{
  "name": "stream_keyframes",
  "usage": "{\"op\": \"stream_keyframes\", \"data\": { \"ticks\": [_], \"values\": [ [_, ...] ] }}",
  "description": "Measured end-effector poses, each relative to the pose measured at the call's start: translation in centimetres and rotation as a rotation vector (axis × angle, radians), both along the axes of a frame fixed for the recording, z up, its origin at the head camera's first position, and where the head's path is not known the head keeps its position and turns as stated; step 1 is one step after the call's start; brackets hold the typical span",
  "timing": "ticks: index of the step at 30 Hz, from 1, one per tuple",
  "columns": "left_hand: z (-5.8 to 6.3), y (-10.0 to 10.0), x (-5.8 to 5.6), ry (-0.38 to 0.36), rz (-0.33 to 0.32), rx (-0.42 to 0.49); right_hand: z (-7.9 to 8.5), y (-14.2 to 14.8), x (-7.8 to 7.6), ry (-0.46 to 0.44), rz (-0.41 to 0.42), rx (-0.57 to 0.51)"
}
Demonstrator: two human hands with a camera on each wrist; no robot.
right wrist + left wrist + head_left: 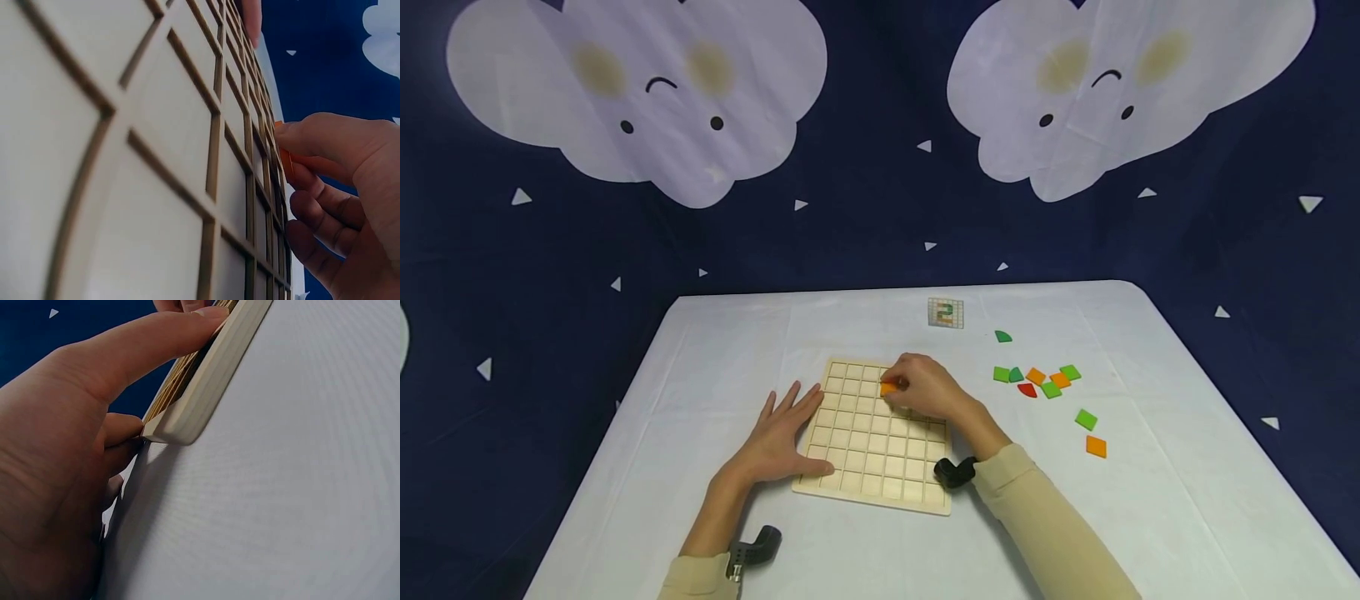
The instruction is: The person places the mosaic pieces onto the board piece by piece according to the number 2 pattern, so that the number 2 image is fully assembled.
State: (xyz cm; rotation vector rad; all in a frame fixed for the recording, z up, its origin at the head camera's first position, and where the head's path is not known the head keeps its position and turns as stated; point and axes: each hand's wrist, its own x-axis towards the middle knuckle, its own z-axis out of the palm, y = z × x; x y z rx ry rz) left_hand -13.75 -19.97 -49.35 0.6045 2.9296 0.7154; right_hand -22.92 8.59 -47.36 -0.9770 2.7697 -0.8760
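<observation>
A pale wooden grid board (868, 462) lies tilted slightly on the white table in the head view. My left hand (781, 437) steadies its left side, fingers spread along the edge and thumb on the near-left squares; the left wrist view shows the thumb (156, 344) over the raised rim. At the board's far side, my right hand (927, 387) pinches an orange square tile (887, 389) between thumb and fingers. From the right wrist, that orange tile (287, 167) appears edge-on at the grid, with the other fingers curled below it.
Loose green, orange and red tiles (1052, 389) lie scattered right of the board, some square, some quarter-round. A small card (945, 313) with a "2" figure on a grid lies behind the board. A dark blue cloth (880, 225) with clouds hangs behind the table.
</observation>
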Motion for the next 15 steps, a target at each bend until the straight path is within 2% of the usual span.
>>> {"op": "stream_keyframes", "data": {
  "ticks": [15],
  "values": [
    [-0.1,-0.1,0.0,0.000,0.002,0.006,0.5,-1.5,0.2,-0.012,0.025,-0.016]
  ]
}}
